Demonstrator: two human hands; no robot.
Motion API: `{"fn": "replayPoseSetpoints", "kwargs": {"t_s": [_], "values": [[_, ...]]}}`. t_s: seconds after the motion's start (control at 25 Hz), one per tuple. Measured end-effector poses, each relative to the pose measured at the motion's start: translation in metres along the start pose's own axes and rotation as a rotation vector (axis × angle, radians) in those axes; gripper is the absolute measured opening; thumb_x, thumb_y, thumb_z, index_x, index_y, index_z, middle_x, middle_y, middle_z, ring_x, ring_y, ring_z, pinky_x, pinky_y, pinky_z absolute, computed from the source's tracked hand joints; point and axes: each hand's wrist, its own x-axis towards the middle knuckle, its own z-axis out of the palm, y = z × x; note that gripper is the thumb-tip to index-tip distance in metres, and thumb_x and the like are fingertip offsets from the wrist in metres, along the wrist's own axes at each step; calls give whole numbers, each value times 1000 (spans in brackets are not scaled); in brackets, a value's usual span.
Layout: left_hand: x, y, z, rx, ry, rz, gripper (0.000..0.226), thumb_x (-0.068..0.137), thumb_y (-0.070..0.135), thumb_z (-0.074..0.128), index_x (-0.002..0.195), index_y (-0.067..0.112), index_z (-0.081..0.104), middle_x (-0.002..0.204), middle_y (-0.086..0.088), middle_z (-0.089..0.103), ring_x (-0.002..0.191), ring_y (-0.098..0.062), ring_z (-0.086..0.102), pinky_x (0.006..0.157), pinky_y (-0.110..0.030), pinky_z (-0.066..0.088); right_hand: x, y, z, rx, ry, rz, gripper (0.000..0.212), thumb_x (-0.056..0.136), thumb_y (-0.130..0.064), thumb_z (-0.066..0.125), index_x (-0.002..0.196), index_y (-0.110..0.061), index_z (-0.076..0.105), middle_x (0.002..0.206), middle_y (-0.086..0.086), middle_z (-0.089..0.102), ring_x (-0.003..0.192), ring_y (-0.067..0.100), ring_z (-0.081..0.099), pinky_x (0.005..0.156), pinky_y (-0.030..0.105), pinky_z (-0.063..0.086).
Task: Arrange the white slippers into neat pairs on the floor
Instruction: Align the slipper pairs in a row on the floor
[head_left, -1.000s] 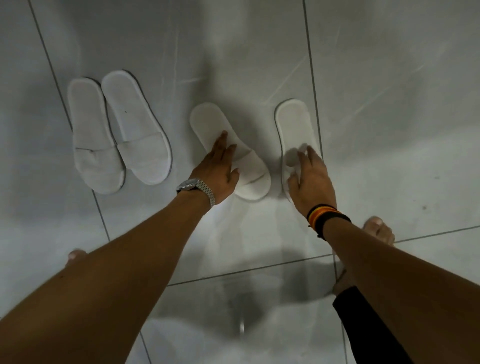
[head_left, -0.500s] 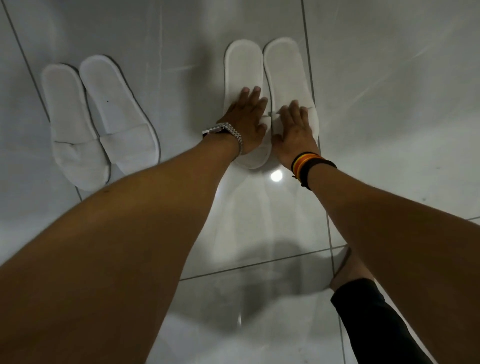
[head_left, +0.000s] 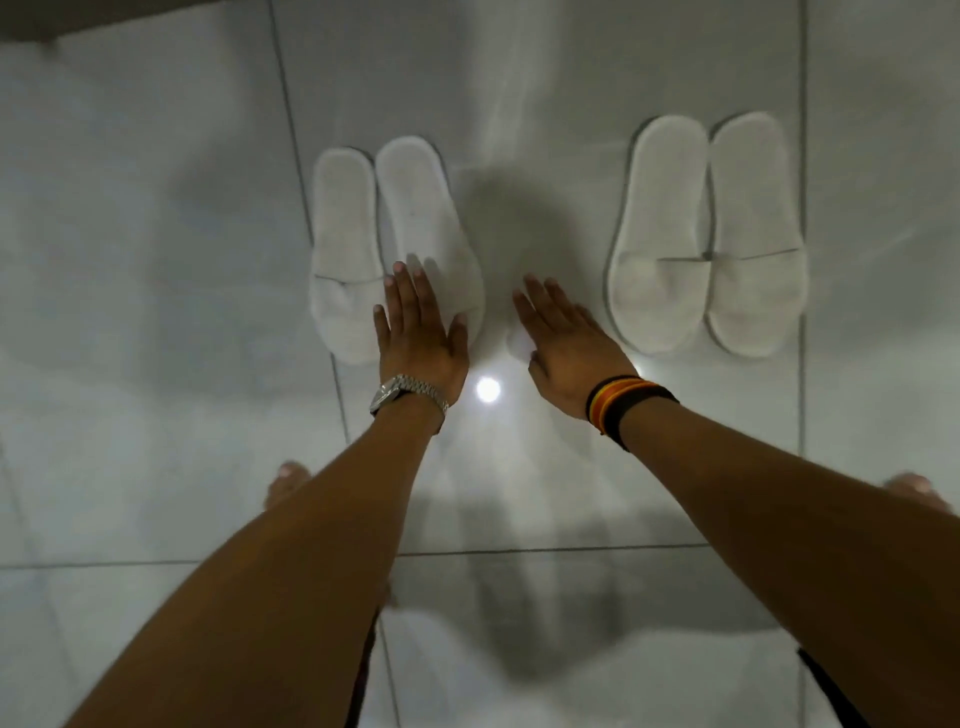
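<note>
Glossy pale grey tiled floor (head_left: 156, 260), dark grout lines, one round lamp reflection (head_left: 488, 389) between the wrists.

Left pair of white open-toe fabric slippers (head_left: 395, 244): two pieces lying flat, toe bands nearest the person. The outer slipper (head_left: 343, 249) lies straight; the inner slipper (head_left: 423, 218) leans slightly, its heel angled away, so the pair meets at the toe and is not quite parallel.

Right pair of white open-toe fabric slippers (head_left: 709, 234): two pieces lying flat, touching along their inner edges, heels level, toe bands in one line. It is well apart from the left pair, with bare tile between.

Left hand (head_left: 418, 332): palm down, fingers extended and slightly spread, lying over the toe band of the inner slipper of the left pair; nothing pinched. Whether it presses on the fabric or hovers just above, I cannot tell. Silver metal link wristwatch (head_left: 408, 395) on the wrist.

Right hand (head_left: 569, 345): palm down, fingers extended and close together, over bare tile between the two pairs, holding nothing. Stacked black, orange and yellow wristbands (head_left: 623, 402) on the wrist.

Bare toes (head_left: 288, 480) show at the lower left, partly hidden by the forearm.
</note>
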Motion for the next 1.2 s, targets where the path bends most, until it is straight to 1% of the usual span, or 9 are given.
{"fn": "replayPoseSetpoints", "kwargs": {"t_s": [0.08, 0.2, 0.32, 0.44, 0.64, 0.8, 0.92, 1.0, 1.2], "values": [[4, -44, 0, -72, -72, -55, 75, 105, 47, 25, 160, 11, -11, 169, -7, -17, 156, -23, -13, 127, -48, 4, 27, -32, 16, -28, -44, -16, 75, 99, -19, 43, 162, -16, 2, 171, 2, -10, 158, 24, -6, 128, 47, 11], [11, -94, -1, -185, -128, -53, 76, 104, 51, 25, 160, 13, -11, 169, -4, -18, 156, -22, -12, 127, -45, 6, 64, -80, 37, -41, -79, -7, 73, 101, -21, 41, 162, -16, 2, 171, 3, -11, 158, 24, -7, 128, 47, 8], [15, -137, -11, -252, -123, -57, 77, 104, 52, 26, 160, 13, -10, 169, -4, -18, 156, -21, -13, 125, -41, 3, 93, -129, 52, -76, -90, -11, 74, 101, -23, 42, 162, -15, 1, 170, 3, -15, 158, 26, -10, 128, 48, 8], [27, -181, -27, -313, -116, -128, 77, 105, 51, 25, 159, 11, -10, 168, -4, -20, 156, -21, -14, 126, -40, 1, 112, -173, 62, -108, -125, -54, 74, 101, -22, 43, 162, -14, 1, 170, 4, -15, 158, 26, -10, 128, 49, 8], [40, -241, -50, -313, -132, -185, 76, 105, 50, 26, 160, 10, -10, 167, -6, -22, 155, -23, -16, 126, -38, -3, 127, -232, 84, -137, -172, -97, 74, 100, -20, 44, 162, -14, 4, 170, 4, -13, 158, 26, -9, 128, 49, 10], [37, -260, -54, -321, -130, -187, 75, 106, 48, 27, 160, 10, -9, 168, -5, -22, 155, -22, -16, 126, -38, -2, 130, -254, 98, -117, -171, -78, 74, 99, -21, 44, 162, -13, 6, 171, 4, -11, 158, 27, -8, 127, 50, 13], [35, -270, -55, -300, -122, -182, 73, 106, 47, 26, 160, 11, -8, 168, -4, -21, 156, -22, -15, 126, -39, 0, 129, -261, 104, -92, -187, -79, 74, 98, -19, 44, 162, -13, 7, 171, 3, -11, 158, 27, -8, 127, 49, 13], [33, -273, -58, -295, -123, -176, 73, 106, 47, 26, 160, 12, -8, 168, -4, -21, 156, -22, -15, 126, -41, 2, 126, -262, 104, -84, -165, -84, 73, 99, -20, 45, 162, -13, 9, 171, 3, -9, 158, 27, -7, 127, 50, 14], [14, -249, -62, -230, -53, -143, 72, 106, 45, 26, 160, 12, -8, 169, -6, -16, 156, -24, -10, 126, -44, 6, 101, -240, 85, -40, -81, -68, 70, 100, -21, 43, 161, -14, 11, 171, 3, -5, 158, 26, -3, 127, 51, 16]]}}
